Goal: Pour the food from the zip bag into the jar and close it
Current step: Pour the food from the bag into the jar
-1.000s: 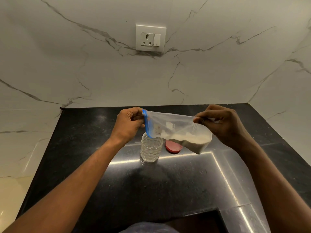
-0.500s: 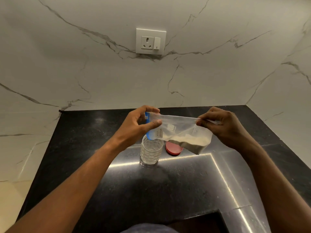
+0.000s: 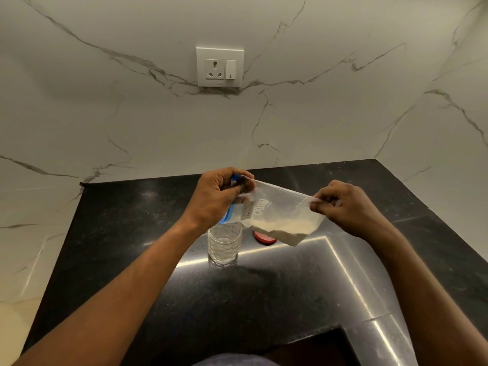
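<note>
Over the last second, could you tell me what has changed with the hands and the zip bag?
The left hand has shifted from pinching the zip bag at its blue top edge to closing its fingers around that end. The right hand keeps its pinch on the far corner. The jar and red lid stayed put; nothing poured.

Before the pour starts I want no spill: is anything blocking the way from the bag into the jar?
Nothing visible does. The jar stands open on the counter, its red lid lying beside it. The zip bag, held by the left hand and right hand, hangs over the jar's mouth.
</note>
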